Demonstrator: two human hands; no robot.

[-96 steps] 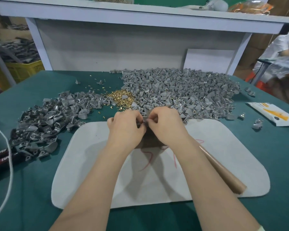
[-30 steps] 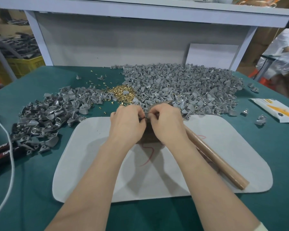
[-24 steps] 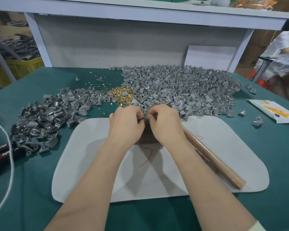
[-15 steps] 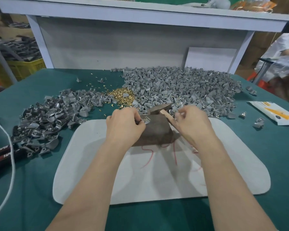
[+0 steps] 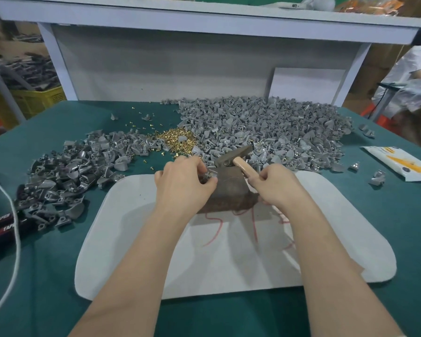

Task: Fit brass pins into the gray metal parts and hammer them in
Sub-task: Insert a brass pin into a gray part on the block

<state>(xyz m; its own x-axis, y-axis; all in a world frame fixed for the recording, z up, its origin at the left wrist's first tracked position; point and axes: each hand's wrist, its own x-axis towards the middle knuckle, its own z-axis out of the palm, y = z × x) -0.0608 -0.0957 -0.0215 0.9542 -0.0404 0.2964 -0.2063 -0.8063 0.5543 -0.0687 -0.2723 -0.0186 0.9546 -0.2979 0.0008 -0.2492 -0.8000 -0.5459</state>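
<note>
Head view, entry: left hand [image 5: 182, 183], fingers curled, pinches one gray metal part [image 5: 208, 175] on the top edge of the dark block [image 5: 229, 190]. Right hand [image 5: 277, 188] is wrapped round the handle of the hammer [image 5: 233, 155], whose head is poised at the part's 1 o'clock; brass pins [image 5: 178, 139] lie heaped at 11 o'clock. Advised: short square taps, pin kept upright, fingertips clear of the strike.

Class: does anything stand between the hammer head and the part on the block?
Nothing visible. The hammer head hangs just above the part, which the left hand pinches on the block; the right hand grips the handle.
</note>
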